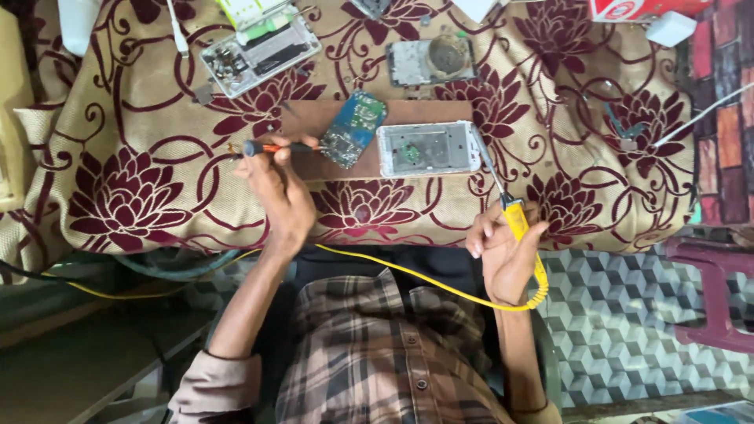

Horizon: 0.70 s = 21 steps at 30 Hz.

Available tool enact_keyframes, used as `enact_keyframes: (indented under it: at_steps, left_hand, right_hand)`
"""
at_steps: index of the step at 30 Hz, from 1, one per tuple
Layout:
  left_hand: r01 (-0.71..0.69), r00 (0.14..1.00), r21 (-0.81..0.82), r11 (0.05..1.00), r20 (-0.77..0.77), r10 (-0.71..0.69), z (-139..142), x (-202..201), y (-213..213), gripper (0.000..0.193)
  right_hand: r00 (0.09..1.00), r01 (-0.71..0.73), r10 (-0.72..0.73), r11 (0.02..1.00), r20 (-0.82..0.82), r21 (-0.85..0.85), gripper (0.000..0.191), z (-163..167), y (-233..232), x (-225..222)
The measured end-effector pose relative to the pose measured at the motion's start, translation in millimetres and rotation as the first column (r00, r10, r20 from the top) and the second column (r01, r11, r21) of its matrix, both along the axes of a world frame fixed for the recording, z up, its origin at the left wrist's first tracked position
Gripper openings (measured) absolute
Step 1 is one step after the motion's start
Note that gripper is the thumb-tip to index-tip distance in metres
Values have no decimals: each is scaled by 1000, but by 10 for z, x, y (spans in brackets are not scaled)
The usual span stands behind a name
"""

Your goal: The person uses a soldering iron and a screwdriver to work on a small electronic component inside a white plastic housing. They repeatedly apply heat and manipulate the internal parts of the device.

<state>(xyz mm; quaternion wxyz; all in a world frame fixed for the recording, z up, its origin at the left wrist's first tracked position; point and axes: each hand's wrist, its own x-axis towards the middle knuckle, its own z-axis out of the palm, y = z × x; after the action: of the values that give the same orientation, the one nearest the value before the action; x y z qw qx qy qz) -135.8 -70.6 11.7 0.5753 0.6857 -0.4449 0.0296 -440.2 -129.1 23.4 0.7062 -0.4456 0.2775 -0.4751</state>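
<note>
Left hand: closed around an orange-handled screwdriver, held level just left of a blue circuit board. Right hand: wrapped around a yellow-handled soldering iron, tip aimed at an opened white phone. Board and phone are laid on a brown mat over a floral cloth. A yellow cord is trailed across the lap.

We saw even, soft daylight over the patterned cloth, with only faint shadows beneath the hands. The open phone frame gave off mild glare. Detail stayed sharp centrally, while the corners curved and softened, and the lower left lay dim.
</note>
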Motion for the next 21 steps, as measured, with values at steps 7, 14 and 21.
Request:
enact_keyframes:
  at_steps: [7, 14, 21]
  left_hand:
    - [223, 915, -312, 923, -259, -309, 86, -343, -48, 10]
    - [359, 888, -152, 921, -248, -387, 274, -667, -391, 11]
    - [457, 862, 18, 889, 239, -448, 442, -627, -617, 27]
  right_hand:
    - [972, 229, -233, 949, 7, -216, 40, -140, -93, -250]
    - [947, 321, -320, 937, 33, -137, 35, -215, -198, -347]
    - [931, 360, -347, 924, 114, -124, 45, -220, -255, -452]
